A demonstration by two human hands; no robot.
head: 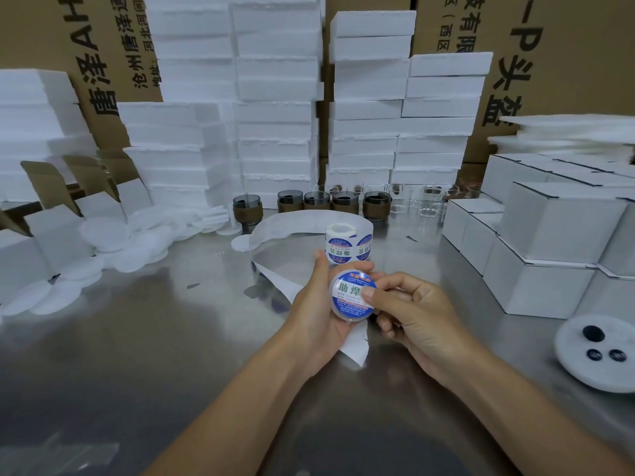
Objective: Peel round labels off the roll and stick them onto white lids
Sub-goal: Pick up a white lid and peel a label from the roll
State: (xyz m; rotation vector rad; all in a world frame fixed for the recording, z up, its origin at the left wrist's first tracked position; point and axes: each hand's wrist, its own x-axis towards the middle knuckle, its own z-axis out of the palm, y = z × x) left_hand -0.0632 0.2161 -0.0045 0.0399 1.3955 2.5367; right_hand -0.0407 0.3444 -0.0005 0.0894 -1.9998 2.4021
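Labelling in progress. One white lid is being held above the surface, just in front of the roll, with the left hand's fingers curling round its rim. A round label is being pressed down by the right hand's thumb, the lid's edge being pinched. The heaped lids at far left are judged still unlabelled.

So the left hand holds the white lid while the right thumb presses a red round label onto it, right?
Not red: the head view shows the label blue-rimmed with green characters. The left hand does hold the lid and the right hand presses it by thumb.
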